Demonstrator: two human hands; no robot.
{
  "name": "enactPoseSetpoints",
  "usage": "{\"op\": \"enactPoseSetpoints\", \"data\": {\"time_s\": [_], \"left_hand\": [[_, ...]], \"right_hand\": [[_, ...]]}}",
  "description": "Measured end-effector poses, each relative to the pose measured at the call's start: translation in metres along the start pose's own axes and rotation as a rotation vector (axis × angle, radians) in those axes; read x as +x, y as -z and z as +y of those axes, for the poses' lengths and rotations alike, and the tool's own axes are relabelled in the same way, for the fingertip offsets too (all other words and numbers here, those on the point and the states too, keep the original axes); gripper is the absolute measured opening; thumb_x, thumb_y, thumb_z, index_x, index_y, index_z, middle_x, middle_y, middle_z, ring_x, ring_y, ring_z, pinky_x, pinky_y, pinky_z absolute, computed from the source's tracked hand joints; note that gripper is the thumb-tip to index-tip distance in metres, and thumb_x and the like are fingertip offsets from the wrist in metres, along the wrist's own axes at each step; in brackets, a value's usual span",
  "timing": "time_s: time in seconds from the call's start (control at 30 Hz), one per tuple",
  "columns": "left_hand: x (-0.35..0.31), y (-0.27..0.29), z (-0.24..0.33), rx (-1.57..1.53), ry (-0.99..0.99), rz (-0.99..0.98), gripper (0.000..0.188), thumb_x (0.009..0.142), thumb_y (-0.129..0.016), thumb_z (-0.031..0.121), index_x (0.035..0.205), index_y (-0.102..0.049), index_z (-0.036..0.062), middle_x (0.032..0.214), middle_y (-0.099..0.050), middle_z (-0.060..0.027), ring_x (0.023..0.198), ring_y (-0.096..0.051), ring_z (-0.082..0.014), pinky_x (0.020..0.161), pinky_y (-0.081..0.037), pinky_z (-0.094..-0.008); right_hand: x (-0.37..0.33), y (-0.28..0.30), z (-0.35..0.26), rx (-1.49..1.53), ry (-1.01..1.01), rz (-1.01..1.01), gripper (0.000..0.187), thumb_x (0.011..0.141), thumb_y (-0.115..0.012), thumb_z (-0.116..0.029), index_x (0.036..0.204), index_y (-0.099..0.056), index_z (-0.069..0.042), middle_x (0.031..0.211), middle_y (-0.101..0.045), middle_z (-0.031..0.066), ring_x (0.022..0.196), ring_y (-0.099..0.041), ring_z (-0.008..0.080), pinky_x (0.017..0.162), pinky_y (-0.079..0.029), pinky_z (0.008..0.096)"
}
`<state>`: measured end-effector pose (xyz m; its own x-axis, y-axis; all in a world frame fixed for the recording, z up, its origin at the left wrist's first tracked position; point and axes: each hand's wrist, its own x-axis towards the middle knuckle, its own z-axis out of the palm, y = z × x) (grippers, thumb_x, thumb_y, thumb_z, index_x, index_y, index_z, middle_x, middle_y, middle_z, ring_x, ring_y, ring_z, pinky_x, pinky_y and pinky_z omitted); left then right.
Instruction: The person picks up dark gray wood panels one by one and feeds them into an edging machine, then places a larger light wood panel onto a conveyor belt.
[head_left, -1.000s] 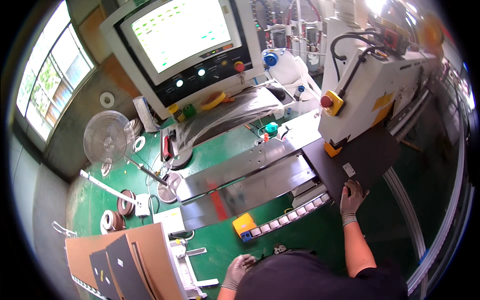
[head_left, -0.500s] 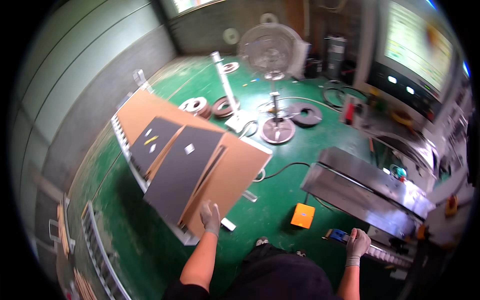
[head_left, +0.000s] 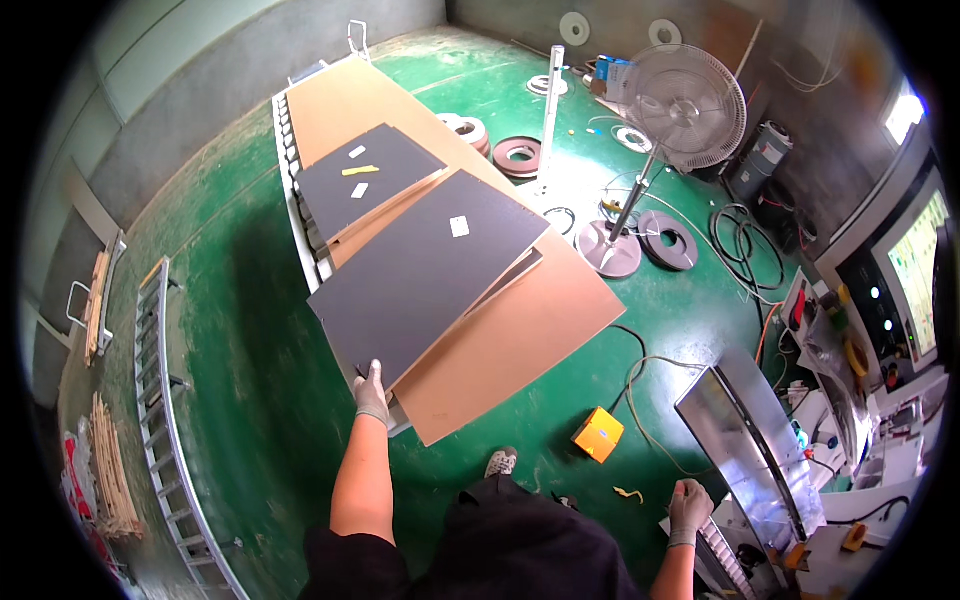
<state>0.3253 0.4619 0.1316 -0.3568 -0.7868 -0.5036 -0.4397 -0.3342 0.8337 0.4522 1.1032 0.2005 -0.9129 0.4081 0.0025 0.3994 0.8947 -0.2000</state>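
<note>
My left hand (head_left: 371, 395), in a pale glove, is at the near corner of a large dark grey panel (head_left: 425, 270), its fingers closed on the edge. That panel carries a small white label (head_left: 459, 227) and lies askew over brown boards. Behind it rests a second dark grey panel (head_left: 385, 165) with white labels and a yellow strip (head_left: 360, 171). Under both is a long brown board (head_left: 540, 320) on a roller conveyor (head_left: 290, 190). My right hand (head_left: 689, 508), gloved too, is curled closed beside the metal machine's roller track (head_left: 722, 560); whatever its fingers hold is hidden.
An orange box (head_left: 598, 435) with a cable sits on the green floor by my foot. A standing fan (head_left: 685, 108) and edging rolls (head_left: 518, 157) are beyond the boards. To the right is a metal machine (head_left: 745, 430) with a screen (head_left: 915, 255); a roller frame (head_left: 165, 420) lies left.
My view has swung, and I am nearer the boards. My left hand has gone from above the brown board to the dark grey panel's near corner. My right hand stays by the machine, closed.
</note>
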Motion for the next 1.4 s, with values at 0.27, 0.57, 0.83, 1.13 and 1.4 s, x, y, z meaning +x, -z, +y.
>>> {"op": "enactPoseSetpoints", "data": {"time_s": [0.27,0.57,0.83,1.13,1.4], "left_hand": [[-0.095,-0.002,-0.061,-0.19,0.23,-0.708,0.052,0.097,-0.068,0.041,0.129,-0.056,0.0014,0.118,-0.064,-0.0123,0.095,-0.066,-0.0271,0.075,-0.06,-0.042],[-0.172,0.003,-0.087,0.937,-0.473,-1.401,0.035,0.101,-0.059,0.036,0.107,-0.069,0.0029,0.11,-0.069,-0.0091,0.096,-0.068,-0.022,0.088,-0.052,-0.0333],[-0.08,0.096,-0.118,-0.031,0.48,-0.645,0.046,0.106,-0.048,0.044,0.126,-0.057,0.0031,0.122,-0.066,-0.0122,0.113,-0.062,-0.0271,0.102,-0.048,-0.0446],[-0.067,0.026,-0.045,0.096,0.226,-0.683,0.075,0.1,-0.046,0.065,0.15,-0.042,0.009,0.148,-0.049,-0.0164,0.133,-0.05,-0.0344,0.111,-0.038,-0.0505],[-0.069,-0.062,-0.011,-0.468,0.383,-0.876,0.061,0.095,-0.065,0.049,0.14,-0.053,0.0088,0.137,-0.059,-0.007,0.127,-0.054,-0.0299,0.113,-0.039,-0.0478]], "right_hand": [[0.024,-0.073,-0.073,0.882,-0.043,-0.467,0.033,0.101,-0.062,-0.032,0.101,-0.069,0.0,0.09,-0.067,0.0037,0.084,-0.063,0.0153,0.077,-0.049,0.0286],[0.03,-0.161,-0.255,1.853,-0.523,-0.862,0.032,0.099,-0.059,-0.023,0.123,-0.061,-0.002,0.119,-0.068,0.0118,0.11,-0.065,0.0271,0.101,-0.05,0.0441],[0.047,-0.17,-0.261,2.089,-0.654,-0.862,0.03,0.099,-0.061,-0.022,0.12,-0.064,-0.001,0.12,-0.069,0.0124,0.115,-0.064,0.0309,0.107,-0.047,0.0503],[-0.003,-0.144,-0.247,1.868,-0.501,-0.997,0.043,0.096,-0.07,-0.022,0.126,-0.056,0.006,0.12,-0.066,0.0168,0.111,-0.065,0.03,0.103,-0.05,0.0504],[0.024,-0.055,-0.148,1.486,-0.426,-0.255,0.038,0.1,-0.065,-0.036,0.109,-0.063,0.001,0.096,-0.068,0.0069,0.085,-0.066,0.018,0.076,-0.057,0.0343]]}}
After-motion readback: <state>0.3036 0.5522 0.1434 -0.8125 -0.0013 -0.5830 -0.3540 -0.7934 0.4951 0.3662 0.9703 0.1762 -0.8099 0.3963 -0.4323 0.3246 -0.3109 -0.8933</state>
